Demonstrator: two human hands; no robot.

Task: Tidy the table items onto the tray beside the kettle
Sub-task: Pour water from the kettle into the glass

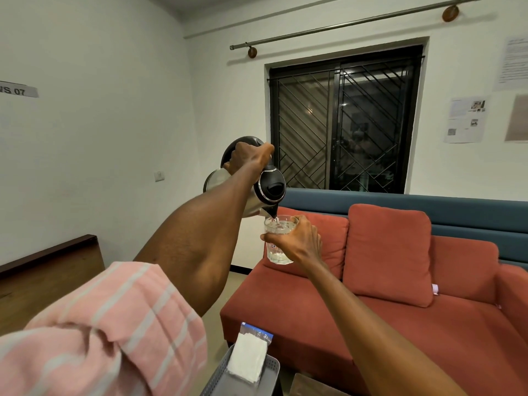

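- Gripped by the handle in the left hand (pixel 245 160): a steel and black kettle (pixel 267 192), raised and tipped spout-down over a glass (pixel 278 241).
- Held up in the right hand (pixel 300 242), fingers wrapped around its side: the clear glass, partly filled with water, its rim just beneath the kettle's spout.
- Seen falling from spout into glass: a thin stream of water.
- Both arms lifted in mid-air, in front of a red sofa (pixel 400 295) with a large red cushion (pixel 388 252) against a blue backrest.
- Worn on the left arm: a pink striped sleeve (pixel 108 332), pushed up above the elbow.
- Low in the frame, between the arms: a grey perforated tray (pixel 271 367), with a white folded cloth or packet (pixel 248 358) lying in it over a blue-edged plastic bag.
- Behind the sofa: a dark barred window (pixel 345 121) under a bare curtain rod (pixel 357 22).
- Pinned on the right wall: several sheets of paper (pixel 465 118).
- At far left: a dark wooden table (pixel 48 270) against the wall.
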